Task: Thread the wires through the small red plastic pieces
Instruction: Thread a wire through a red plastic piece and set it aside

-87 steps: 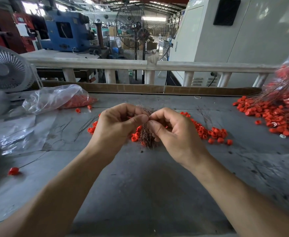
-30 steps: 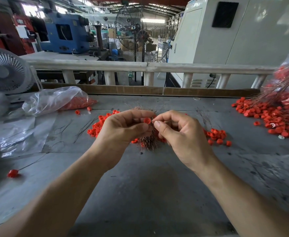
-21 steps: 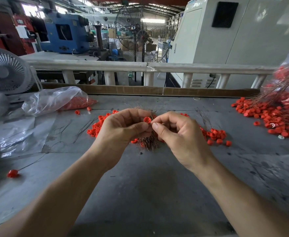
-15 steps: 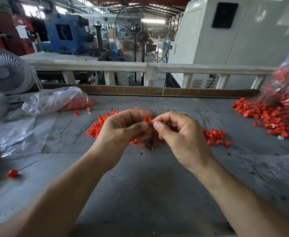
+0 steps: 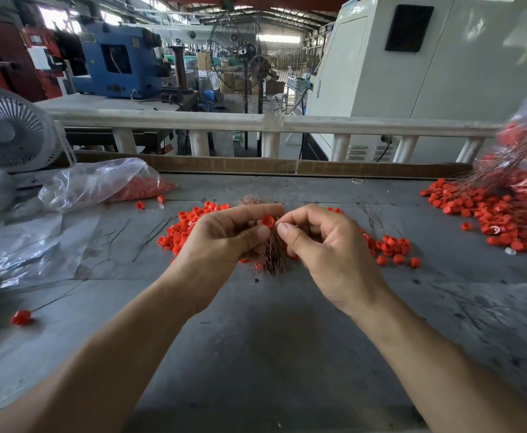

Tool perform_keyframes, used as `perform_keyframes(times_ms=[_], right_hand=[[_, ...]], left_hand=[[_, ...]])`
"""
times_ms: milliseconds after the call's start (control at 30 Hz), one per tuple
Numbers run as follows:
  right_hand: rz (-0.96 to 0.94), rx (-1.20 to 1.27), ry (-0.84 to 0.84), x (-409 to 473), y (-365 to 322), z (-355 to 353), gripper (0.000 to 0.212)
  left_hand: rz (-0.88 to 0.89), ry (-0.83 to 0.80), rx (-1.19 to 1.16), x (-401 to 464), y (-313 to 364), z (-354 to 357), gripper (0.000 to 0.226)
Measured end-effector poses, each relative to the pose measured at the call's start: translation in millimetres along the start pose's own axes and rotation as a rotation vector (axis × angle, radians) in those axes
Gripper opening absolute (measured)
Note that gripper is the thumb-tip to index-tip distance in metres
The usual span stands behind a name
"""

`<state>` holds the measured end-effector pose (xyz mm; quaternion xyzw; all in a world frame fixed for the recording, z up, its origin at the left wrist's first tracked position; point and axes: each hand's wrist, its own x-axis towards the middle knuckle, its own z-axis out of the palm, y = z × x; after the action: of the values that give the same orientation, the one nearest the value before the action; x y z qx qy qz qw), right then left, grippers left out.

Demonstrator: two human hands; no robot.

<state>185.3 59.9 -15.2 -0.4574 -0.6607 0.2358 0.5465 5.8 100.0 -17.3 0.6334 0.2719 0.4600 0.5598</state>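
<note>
Now threading. Left hand [image 5: 221,242] pinching red plastic piece [image 5: 267,220] plus copper wire bundle [image 5: 273,256] below its thumb. Right hand [image 5: 324,245] pinching wire end, too thin to confirm, just beside piece. Best steadying piece, feeding straight, slowly.

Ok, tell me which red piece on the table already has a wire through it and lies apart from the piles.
The lone red piece near the table's left edge: a thin wire trails from it, away from every pile.
</note>
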Motion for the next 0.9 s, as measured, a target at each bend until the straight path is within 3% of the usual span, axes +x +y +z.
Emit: perform_keyframes(times_ms=[400, 600, 900], right_hand=[[0.020, -0.043, -0.006, -0.4, -2.3, -0.4, 0.014], [0.039, -0.039, 0.006, -1.2, -2.5, -0.1, 0.014], [0.067, -0.023, 0.024, -1.2, -2.6, -0.6, 0.013]], left_hand=[[0.053, -0.014, 0.111, 0.4, -1.8, -2.7, 0.038], [0.045, 0.035, 0.011, -0.1, 1.0, -0.8, 0.022], [-0.007, 0.083, -0.072, 0.0, 2.2, -1.0, 0.022]])
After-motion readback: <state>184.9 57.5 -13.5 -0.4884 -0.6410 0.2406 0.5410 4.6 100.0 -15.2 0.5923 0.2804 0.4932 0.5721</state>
